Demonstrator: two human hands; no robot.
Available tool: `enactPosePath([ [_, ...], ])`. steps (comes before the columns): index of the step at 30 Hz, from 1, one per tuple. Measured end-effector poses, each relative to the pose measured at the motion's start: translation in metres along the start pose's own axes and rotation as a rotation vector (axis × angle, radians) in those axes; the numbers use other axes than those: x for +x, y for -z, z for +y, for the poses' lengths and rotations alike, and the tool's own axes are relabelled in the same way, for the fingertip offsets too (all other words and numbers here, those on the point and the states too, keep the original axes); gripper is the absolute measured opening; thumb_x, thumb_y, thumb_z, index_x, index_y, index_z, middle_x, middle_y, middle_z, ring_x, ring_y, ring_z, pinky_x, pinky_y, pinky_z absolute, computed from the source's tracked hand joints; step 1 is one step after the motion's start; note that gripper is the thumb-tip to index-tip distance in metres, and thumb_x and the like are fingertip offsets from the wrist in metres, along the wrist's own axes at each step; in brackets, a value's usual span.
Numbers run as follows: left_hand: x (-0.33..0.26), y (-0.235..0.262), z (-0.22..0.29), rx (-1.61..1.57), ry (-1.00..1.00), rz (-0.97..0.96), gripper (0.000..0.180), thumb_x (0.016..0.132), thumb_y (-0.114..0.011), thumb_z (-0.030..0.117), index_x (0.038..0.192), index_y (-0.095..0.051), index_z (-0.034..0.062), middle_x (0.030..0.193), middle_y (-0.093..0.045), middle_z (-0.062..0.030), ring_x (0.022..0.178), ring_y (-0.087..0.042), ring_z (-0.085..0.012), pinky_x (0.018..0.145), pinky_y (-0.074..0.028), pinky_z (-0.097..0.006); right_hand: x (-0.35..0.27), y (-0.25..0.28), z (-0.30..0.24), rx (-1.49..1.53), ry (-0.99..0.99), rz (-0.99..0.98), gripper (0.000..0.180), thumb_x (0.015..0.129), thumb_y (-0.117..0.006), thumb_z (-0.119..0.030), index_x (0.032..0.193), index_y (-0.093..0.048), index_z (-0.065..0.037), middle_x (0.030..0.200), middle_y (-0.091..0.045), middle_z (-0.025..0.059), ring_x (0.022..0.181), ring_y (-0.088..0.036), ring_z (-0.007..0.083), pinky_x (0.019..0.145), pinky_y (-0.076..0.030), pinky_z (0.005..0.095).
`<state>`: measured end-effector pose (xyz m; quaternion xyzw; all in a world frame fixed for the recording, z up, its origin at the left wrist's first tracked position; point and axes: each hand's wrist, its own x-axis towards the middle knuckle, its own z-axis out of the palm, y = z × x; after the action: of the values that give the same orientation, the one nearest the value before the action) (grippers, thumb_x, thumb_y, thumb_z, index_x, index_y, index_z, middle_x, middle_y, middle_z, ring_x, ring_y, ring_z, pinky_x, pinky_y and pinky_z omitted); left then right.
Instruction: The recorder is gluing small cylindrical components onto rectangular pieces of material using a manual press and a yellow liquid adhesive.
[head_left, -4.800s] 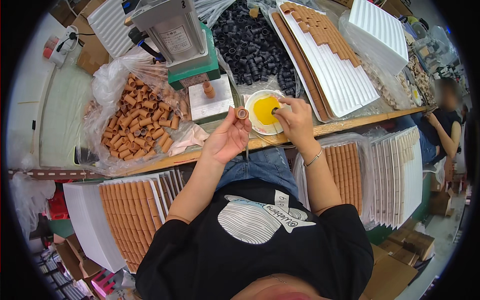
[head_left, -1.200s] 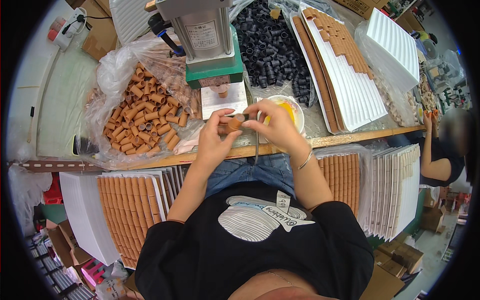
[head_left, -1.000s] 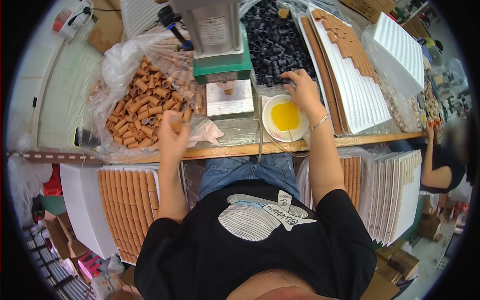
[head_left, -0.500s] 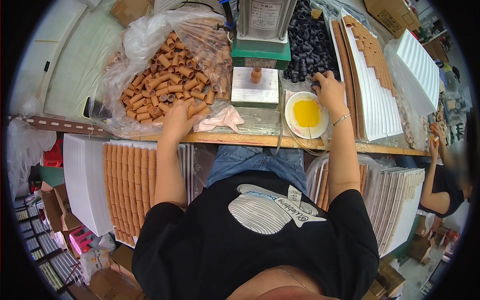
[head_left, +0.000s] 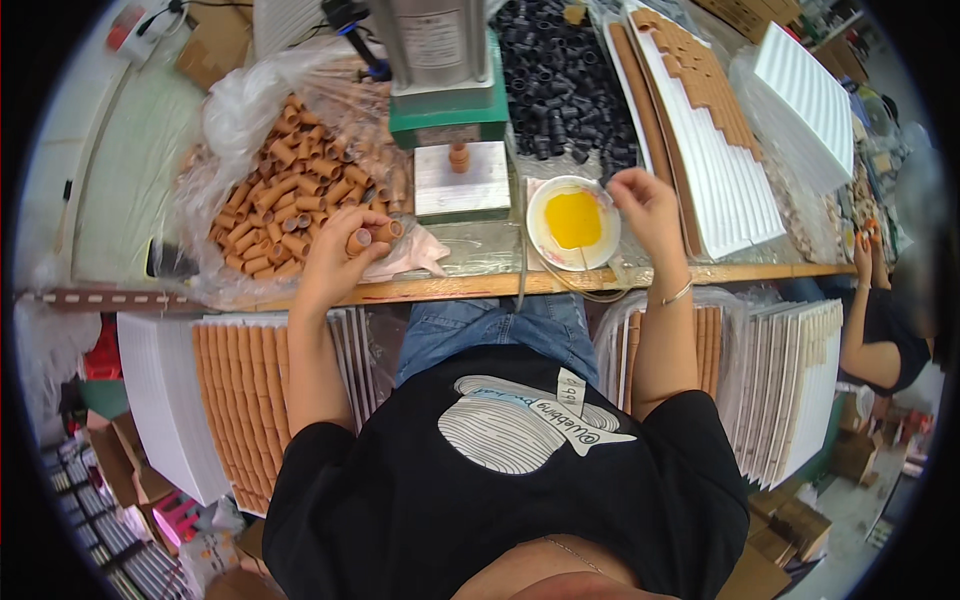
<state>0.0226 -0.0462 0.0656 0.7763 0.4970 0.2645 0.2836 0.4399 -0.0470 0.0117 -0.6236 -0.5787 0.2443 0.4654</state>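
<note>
Brown tubes [head_left: 368,238], two short cardboard-coloured cylinders, sit pinched in our left hand [head_left: 335,262] at the near edge of the clear plastic bag [head_left: 240,110]. That bag lies open on the desk [head_left: 470,285] and holds a heap of more brown tubes [head_left: 285,195]. Our left fingers [head_left: 350,225] are closed around the pair, one tube beside the other, just above a crumpled pinkish cloth [head_left: 415,255].

In the same head view, our right hand [head_left: 645,205] hovers beside the white bowl [head_left: 573,222], which holds a yellow liquid. The right fingers [head_left: 625,185] are drawn together near the pile of black tubes [head_left: 565,75]; we cannot tell whether they grip anything.

Between the two hands stands a small press [head_left: 445,60] with a green base and a grey metal plate [head_left: 462,182]. One brown tube stands upright on a peg [head_left: 458,157] at the back of that plate.

To the right, white corrugated trays [head_left: 730,190] lean in a stack, with rows of brown pieces [head_left: 695,70] across the top. More trays filled with brown tubes [head_left: 235,400] stand below the desk at our left knee. Another person's arm [head_left: 860,330] shows at the far right.
</note>
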Motion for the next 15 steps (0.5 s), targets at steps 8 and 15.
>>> enactPosePath([
  [8,0.031,-0.077,0.057,-0.361,-0.161,0.008,0.028,0.076,-0.073,0.001,0.103,-0.065,0.0056,0.095,-0.062,-0.0064,0.093,-0.059,-0.0205,0.081,-0.047,-0.03,-0.058,-0.014,-0.036,-0.579,0.437,-0.026,0.011,0.073,-0.074,-0.012,0.082,-0.068,-0.014,0.106,-0.064,0.0014,0.103,-0.056,0.0218,0.083,-0.037,0.0386],
  [15,0.037,-0.097,0.075,-0.335,-0.149,-0.01,0.027,0.076,-0.074,0.005,0.102,-0.066,0.006,0.094,-0.062,-0.0076,0.093,-0.058,-0.024,0.081,-0.047,-0.034,-0.051,-0.015,-0.065,-0.2,0.327,0.005,0.011,0.074,-0.074,-0.008,0.081,-0.066,-0.007,0.111,-0.063,0.006,0.104,-0.056,0.0276,0.086,-0.041,0.0394],
])
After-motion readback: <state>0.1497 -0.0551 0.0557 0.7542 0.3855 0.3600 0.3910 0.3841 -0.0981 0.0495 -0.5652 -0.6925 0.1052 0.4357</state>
